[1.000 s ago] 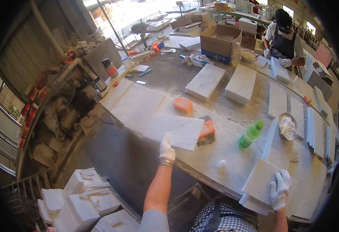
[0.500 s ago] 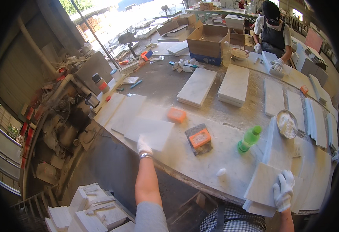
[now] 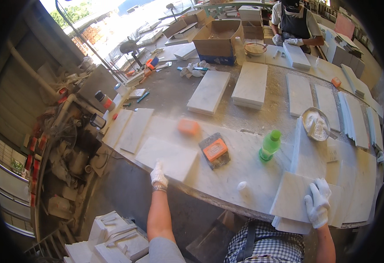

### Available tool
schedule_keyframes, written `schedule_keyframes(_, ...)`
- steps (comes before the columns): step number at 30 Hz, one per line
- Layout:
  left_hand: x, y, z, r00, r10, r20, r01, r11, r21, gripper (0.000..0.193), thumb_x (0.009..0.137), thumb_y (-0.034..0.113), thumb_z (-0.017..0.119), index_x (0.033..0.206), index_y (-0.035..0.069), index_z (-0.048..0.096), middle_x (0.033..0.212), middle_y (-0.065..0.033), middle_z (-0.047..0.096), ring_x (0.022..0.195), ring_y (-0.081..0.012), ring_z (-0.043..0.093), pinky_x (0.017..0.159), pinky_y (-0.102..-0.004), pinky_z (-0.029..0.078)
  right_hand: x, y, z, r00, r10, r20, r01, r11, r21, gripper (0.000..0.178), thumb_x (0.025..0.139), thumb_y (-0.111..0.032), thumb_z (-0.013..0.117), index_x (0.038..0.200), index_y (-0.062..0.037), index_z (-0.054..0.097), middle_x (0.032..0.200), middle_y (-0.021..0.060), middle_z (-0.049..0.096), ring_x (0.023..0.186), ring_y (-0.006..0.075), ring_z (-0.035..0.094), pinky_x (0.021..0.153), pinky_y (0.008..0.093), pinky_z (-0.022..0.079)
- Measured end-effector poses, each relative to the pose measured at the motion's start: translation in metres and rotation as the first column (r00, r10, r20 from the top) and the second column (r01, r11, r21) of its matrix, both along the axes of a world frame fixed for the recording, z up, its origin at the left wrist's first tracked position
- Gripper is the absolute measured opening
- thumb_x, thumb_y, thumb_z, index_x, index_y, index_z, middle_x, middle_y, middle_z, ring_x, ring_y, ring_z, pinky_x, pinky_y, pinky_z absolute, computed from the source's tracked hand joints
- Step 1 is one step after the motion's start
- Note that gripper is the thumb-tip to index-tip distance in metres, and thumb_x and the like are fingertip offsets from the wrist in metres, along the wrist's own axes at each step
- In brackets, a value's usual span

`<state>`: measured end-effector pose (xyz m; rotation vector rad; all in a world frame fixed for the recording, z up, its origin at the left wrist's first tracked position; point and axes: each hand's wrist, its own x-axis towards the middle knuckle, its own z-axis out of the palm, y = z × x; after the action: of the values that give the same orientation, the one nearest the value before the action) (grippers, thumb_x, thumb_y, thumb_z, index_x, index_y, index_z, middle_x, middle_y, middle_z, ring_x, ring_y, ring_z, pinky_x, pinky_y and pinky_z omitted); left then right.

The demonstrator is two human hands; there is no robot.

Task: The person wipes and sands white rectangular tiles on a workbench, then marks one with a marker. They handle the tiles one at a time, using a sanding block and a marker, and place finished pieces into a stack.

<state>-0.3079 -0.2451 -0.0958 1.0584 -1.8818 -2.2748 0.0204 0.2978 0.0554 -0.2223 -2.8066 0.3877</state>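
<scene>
Dusty stone-topped table (image 3: 218, 193). Left hand (image 3: 159, 176), gloved, at near edge of one white slab (image 3: 169, 155), table's left front; underside hidden, so clamped or merely resting, cannot tell. Right hand (image 3: 318, 203), gloved, well apart, fingers spread over one front-right slab (image 3: 289, 197). Between: one green bottle (image 3: 269, 147), two orange blocks (image 3: 189, 127), one on dark pad (image 3: 220, 161).

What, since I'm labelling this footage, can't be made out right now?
All in the head view:
Left white-gloved hand: any fingers beneath the white rectangular stone slab, hidden by it.
Right white-gloved hand: palm, hidden by its own back.
Orange rectangular block: surface detail, lost to blur.
Dark-aproned co-worker: top of head, cut off by upper edge.
</scene>
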Motion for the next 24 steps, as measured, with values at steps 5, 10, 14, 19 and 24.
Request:
schedule_keyframes(5,0.013,0.005,0.032,0.926,-0.005,0.378,0.151,0.922,-0.357,0.089,0.09,0.076,0.044,0.127,-0.002,0.064,0.117,-0.0243,0.067,0.111,-0.0305,0.065,0.087,-0.0444,0.053,0.0,0.001,-0.001,1.0,-0.002,-0.017,0.002,1.0,0.009,0.045,0.078,-0.009,0.069,0.121,0.0019,0.06,0.135,0.0237,0.051,0.132,0.0459,0.042,0.11,0.0539,0.032)
schedule_keyframes(10,0.012,0.008,0.06,0.688,0.039,0.724,0.662,0.375,-0.649,0.095,0.089,0.083,0.03,0.112,0.001,0.072,0.103,-0.0206,0.073,0.103,-0.0332,0.071,0.084,-0.0495,0.055,-0.002,-0.002,0.002,1.0,-0.008,-0.022,0.009,1.0,0.021,0.045,0.079,-0.012,0.071,0.121,0.0007,0.061,0.135,0.0224,0.052,0.132,0.0441,0.043,0.109,0.0536,0.033)
schedule_keyframes(14,0.004,-0.003,0.066,0.757,0.159,0.634,0.65,-0.082,-0.755,0.091,0.09,0.082,0.032,0.101,0.003,0.076,0.1,-0.0191,0.074,0.096,-0.0299,0.073,0.079,-0.0475,0.058,-0.003,-0.001,0.002,1.0,-0.017,-0.021,0.018,0.999,0.027,0.045,0.079,-0.015,0.073,0.12,-0.0014,0.062,0.134,0.0198,0.053,0.131,0.0431,0.044,0.108,0.0534,0.034)
schedule_keyframes(19,0.027,0.015,0.086,0.928,-0.126,0.35,0.338,0.678,-0.653,0.074,0.09,0.071,0.055,0.064,0.003,0.061,0.05,-0.0056,0.053,0.035,-0.0165,0.047,0.032,-0.029,0.036,0.0,-0.008,0.005,0.998,-0.027,0.06,0.02,0.994,0.109,0.055,0.083,-0.032,0.072,0.129,-0.0048,0.058,0.14,0.0188,0.05,0.135,0.0437,0.04,0.111,0.0584,0.029)
schedule_keyframes(24,0.129,0.091,0.101,0.912,-0.358,0.203,0.399,0.651,-0.645,0.065,0.097,0.059,0.056,0.062,0.004,0.054,0.047,-0.0022,0.047,0.036,-0.0111,0.045,0.034,-0.0261,0.036,-0.007,-0.056,0.018,0.868,0.222,0.444,-0.255,0.967,0.016,0.08,0.088,-0.058,0.061,0.148,-0.0067,0.045,0.161,0.019,0.03,0.149,0.043,0.022,0.115,0.0679,0.016)
